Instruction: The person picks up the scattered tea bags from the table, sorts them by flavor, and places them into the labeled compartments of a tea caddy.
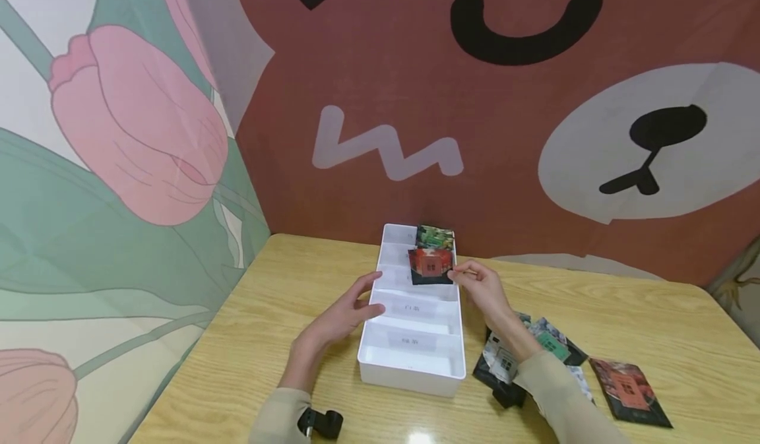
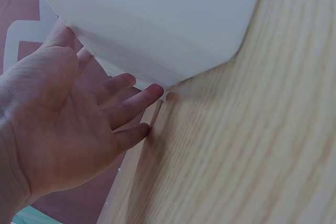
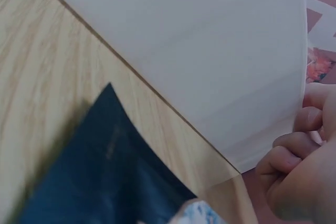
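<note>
My right hand (image 1: 483,292) pinches the lower right corner of a red-and-black sachet (image 1: 431,266). The sachet is over the far compartments of a long white divided box (image 1: 410,381), near its right rim. In the right wrist view, the right hand (image 3: 304,166) has curled fingers beside the box's side wall (image 3: 210,66), and a sliver of the red sachet (image 3: 319,64) shows above. On the other side, my left hand (image 1: 338,315) touches the box's left rim with spread fingers. The left wrist view shows the left hand (image 2: 68,114) palm-on, fingers fairly straight against the box's wall (image 2: 157,19).
A green sachet (image 1: 435,237) lies in the farthest compartment. Paper labels (image 1: 411,308) mark the compartments. Right of the box are several overlapping dark sachets (image 1: 501,359), partly under my forearm, and another red one (image 1: 631,391). A printed wall (image 1: 356,200) stands behind the wooden table (image 1: 237,345).
</note>
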A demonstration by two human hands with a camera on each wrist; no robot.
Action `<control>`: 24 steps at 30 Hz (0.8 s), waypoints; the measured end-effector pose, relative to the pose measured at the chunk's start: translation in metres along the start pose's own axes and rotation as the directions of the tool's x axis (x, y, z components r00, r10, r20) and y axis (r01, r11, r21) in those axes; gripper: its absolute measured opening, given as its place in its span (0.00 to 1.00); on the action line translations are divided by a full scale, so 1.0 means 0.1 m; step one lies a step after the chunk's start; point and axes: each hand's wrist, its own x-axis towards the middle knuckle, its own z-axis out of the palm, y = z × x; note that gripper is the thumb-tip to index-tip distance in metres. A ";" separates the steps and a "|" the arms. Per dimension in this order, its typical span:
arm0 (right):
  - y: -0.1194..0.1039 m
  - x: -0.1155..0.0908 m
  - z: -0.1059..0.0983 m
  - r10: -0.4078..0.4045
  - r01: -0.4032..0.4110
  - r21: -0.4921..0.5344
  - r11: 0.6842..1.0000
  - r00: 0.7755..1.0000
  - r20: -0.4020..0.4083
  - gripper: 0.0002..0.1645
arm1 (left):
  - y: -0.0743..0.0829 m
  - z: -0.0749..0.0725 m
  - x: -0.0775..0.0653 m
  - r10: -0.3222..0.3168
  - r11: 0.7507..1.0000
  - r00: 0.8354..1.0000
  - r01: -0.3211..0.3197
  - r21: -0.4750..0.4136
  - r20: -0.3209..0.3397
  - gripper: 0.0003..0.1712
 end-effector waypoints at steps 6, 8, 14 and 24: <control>-0.04 -0.01 0.02 -0.069 0.074 -0.184 0.980 0.997 0.031 0.14 | 0.03 0.00 0.00 -0.011 1.000 1.000 0.011 -0.006 -0.003 0.38; -0.03 -0.02 0.03 -0.093 0.099 -0.227 0.969 0.995 0.036 0.15 | 0.03 0.01 0.00 -0.014 1.000 1.000 0.014 -0.009 0.001 0.38; 0.00 -0.03 0.04 -0.141 0.146 -0.283 0.948 0.989 0.036 0.14 | 0.02 0.02 0.00 -0.011 1.000 1.000 0.011 -0.017 0.005 0.38; -0.03 -0.05 0.03 -0.267 0.234 -0.345 0.909 0.962 -0.050 0.13 | 0.01 0.01 0.00 0.004 1.000 1.000 -0.004 -0.023 0.012 0.38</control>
